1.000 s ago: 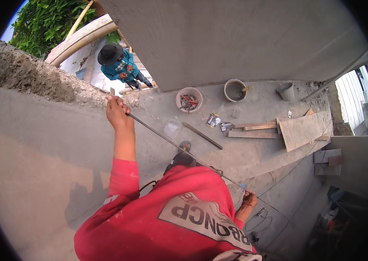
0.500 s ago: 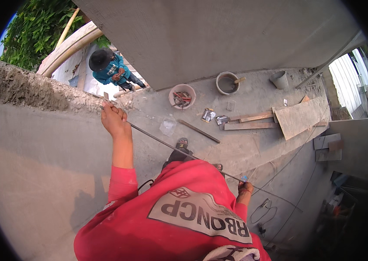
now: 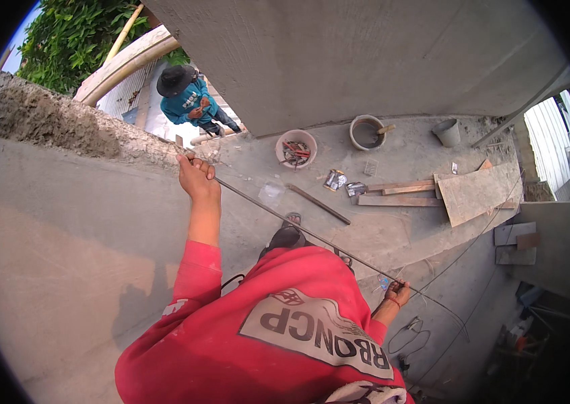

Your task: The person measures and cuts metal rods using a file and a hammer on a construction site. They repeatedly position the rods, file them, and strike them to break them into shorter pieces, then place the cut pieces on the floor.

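- Steel rod, thin and long, runs slantwise from the upper left at the wall top down to the lower right.
- Left hand closes around its upper end against the rough wall edge.
- Right hand pinches its lower stretch, near the hip.

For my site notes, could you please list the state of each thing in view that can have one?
left hand: raised, closed on the rod's upper end at the wall top
right hand: low, closed on the rod
long thin rod: held slanted
pink bucket: upright, holding tools
grey bucket: upright, open
boards: lying flat
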Demonstrator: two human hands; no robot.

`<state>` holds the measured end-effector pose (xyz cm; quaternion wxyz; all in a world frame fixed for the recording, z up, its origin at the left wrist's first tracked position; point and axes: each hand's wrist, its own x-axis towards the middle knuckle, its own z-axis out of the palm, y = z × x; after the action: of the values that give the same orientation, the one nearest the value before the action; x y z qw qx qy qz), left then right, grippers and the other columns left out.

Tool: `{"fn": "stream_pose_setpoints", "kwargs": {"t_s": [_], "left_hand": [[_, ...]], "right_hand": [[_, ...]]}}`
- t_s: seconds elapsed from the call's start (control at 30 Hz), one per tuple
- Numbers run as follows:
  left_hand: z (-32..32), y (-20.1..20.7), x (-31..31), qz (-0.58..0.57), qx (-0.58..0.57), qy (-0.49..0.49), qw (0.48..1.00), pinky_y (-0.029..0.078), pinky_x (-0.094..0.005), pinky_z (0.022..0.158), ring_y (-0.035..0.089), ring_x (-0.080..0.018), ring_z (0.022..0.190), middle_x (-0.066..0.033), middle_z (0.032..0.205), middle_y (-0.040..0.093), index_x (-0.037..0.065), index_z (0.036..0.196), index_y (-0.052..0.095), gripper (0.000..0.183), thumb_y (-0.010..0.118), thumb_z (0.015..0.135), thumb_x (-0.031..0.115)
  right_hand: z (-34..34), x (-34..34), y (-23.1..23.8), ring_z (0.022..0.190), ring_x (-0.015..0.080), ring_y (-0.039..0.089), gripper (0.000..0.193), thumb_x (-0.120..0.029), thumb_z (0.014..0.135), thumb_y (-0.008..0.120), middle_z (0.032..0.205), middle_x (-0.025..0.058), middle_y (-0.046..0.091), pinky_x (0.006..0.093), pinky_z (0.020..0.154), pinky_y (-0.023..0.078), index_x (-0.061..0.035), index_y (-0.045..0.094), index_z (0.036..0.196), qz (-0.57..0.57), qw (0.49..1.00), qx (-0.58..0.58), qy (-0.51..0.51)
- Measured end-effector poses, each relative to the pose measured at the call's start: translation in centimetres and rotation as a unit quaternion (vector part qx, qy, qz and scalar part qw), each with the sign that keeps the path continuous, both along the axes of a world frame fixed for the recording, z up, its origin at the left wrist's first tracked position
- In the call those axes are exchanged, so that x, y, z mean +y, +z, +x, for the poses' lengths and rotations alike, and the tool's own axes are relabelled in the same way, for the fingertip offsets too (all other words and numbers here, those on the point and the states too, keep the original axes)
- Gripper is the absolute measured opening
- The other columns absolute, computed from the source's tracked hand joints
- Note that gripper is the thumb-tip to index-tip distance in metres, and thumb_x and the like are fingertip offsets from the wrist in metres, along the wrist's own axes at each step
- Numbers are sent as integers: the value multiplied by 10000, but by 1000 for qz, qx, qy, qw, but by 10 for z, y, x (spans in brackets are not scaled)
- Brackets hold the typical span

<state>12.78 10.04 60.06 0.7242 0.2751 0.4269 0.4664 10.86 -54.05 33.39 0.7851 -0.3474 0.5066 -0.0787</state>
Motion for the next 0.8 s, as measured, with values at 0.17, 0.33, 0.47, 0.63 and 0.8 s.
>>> {"fn": "stream_pose_setpoints", "kwargs": {"t_s": [0.17,0.33,0.47,0.63,0.8], "left_hand": [[35,15,-12,-36,-133,-113,984,240,-253,451,247,-82,503,37,646,313,134,859,440,377,372,1085,428],[59,37,-32,-23,-194,-193,962,207,-258,462,206,-79,505,51,638,280,149,852,424,382,355,1086,444],[47,45,-29,12,-186,-168,968,203,-248,440,191,-73,501,51,635,266,143,855,425,382,325,1094,424],[17,37,-11,13,-92,-86,992,194,-255,433,190,-71,493,51,634,262,146,842,410,381,356,1088,432],[-10,22,-9,18,-55,-47,997,178,-262,427,191,-72,478,52,619,256,144,828,402,393,385,1078,446]], "right_hand": [[4,-12,61,822,205,610,163,-180,1019,556,893,79,606,276,645,487,-23,546,974,-5,971,-230,-59],[-18,-22,54,874,216,606,174,-188,1042,504,941,88,608,312,740,485,-25,558,1015,9,980,-183,-79],[-18,-16,8,858,200,590,252,-237,1074,421,976,109,612,339,741,481,-26,558,1058,24,995,-75,-59],[-7,-2,-30,800,213,595,309,-295,1084,382,988,120,620,313,662,491,-31,542,1065,68,997,5,-32],[-7,4,-34,772,216,593,352,-333,1081,336,1024,107,625,290,655,509,-50,544,1078,28,990,83,109]]}}
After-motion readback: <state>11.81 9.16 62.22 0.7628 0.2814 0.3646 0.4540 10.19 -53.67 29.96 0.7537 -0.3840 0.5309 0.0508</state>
